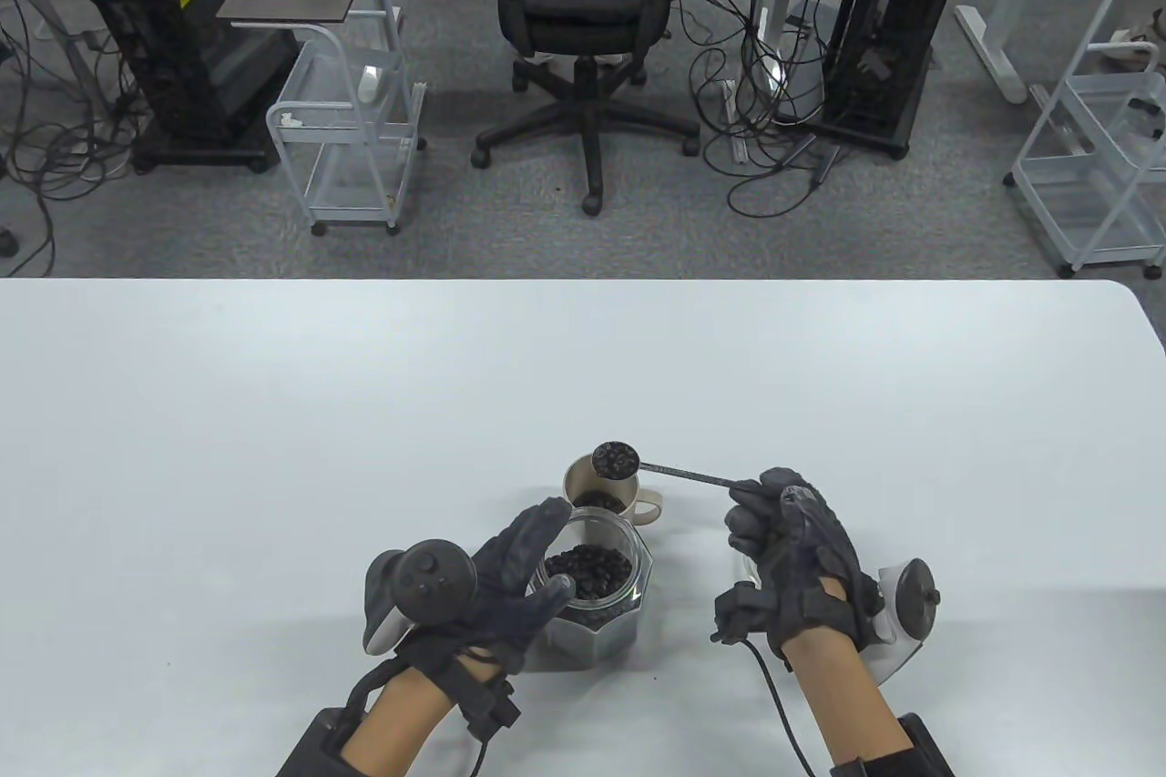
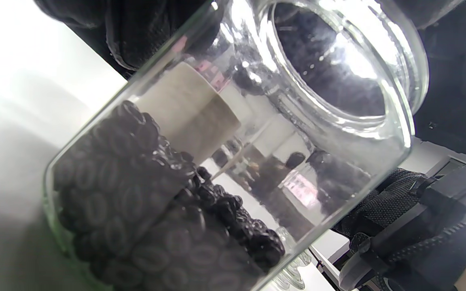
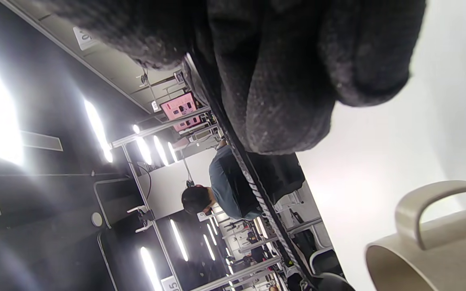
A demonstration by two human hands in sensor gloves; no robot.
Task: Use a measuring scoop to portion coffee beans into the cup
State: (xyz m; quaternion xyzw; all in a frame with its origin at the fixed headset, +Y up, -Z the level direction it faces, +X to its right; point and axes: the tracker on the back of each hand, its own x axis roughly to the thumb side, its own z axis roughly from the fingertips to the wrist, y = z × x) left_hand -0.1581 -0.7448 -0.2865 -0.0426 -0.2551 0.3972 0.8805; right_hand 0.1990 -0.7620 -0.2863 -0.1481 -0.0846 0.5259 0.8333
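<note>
White table (image 1: pixel 273 413) fills the near half, with an office chair (image 1: pixel 583 21) and carts beyond. Near centre, the left hand (image 1: pixel 510 577) curls round a glass jar (image 1: pixel 597 595) of coffee beans (image 1: pixel 588 569), hiding its left side. Just beyond stands the beige cup (image 1: pixel 592 490), partly blocked. The right hand (image 1: pixel 788 545) pinches the scoop (image 1: pixel 616 459), heaped with beans, over the cup's mouth.

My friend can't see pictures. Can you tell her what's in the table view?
A gloved right hand holds a scoop full of coffee beans over a beige cup on a white table. The gloved left hand holds an open glass jar of beans beside the cup.
</note>
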